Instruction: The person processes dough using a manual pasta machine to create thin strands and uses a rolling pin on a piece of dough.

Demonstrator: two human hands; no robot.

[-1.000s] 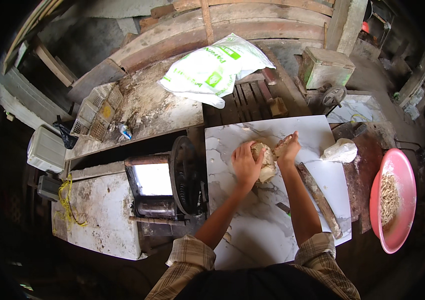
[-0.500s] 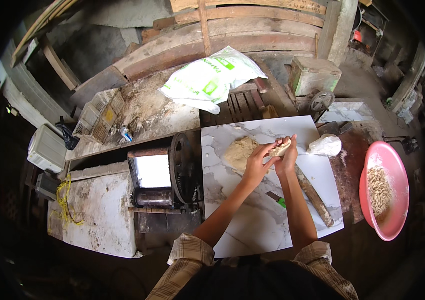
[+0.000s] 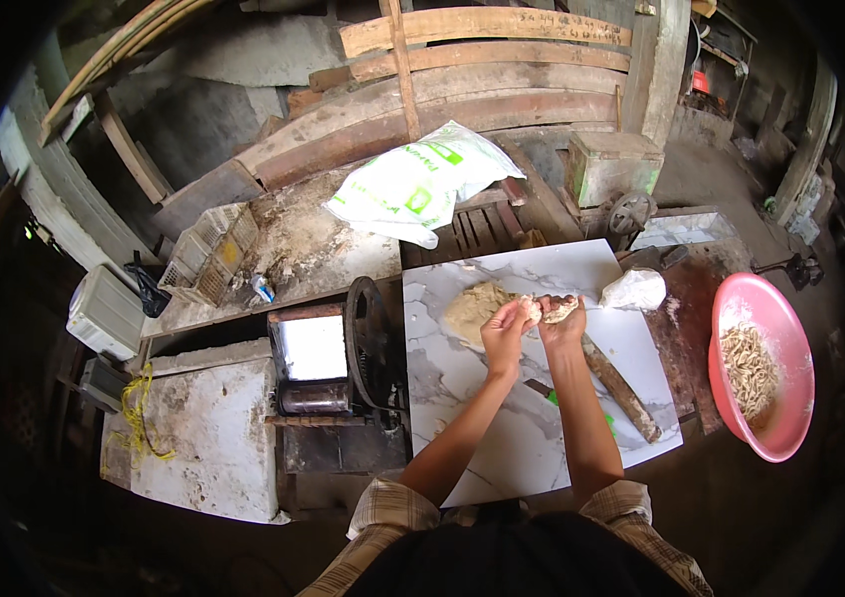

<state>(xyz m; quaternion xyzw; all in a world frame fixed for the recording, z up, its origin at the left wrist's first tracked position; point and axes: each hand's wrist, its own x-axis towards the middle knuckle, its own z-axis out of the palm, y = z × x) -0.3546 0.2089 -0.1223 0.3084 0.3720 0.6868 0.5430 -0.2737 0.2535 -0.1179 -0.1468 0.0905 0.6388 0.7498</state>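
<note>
Above the marble-patterned board (image 3: 462, 448), both hands hold pieces of pale dough. My left hand (image 3: 504, 338) pinches a small piece of dough (image 3: 533, 310) between thumb and fingers. In the cupped, upturned fingers of my right hand (image 3: 563, 332) rests another piece of dough (image 3: 561, 311). A larger dough lump (image 3: 472, 306) lies on the board, just left of and partly behind my left hand. Under my right forearm is a knife (image 3: 539, 387) with a green handle, partly hidden. To the right of that forearm, a floury wooden rod (image 3: 621, 390) lies slantwise.
A pink basin (image 3: 790, 398) with pale dough-like strips stands at the right. A white plastic bag (image 3: 633, 290) sits on the board's right edge. Left of the board is a roller machine with a large wheel (image 3: 373, 343). Behind lies a white-and-green sack (image 3: 422, 184).
My hands have moved apart slightly, and the dough that was between them now shows as two pieces, one in each hand. The whole view has shifted a little.
</note>
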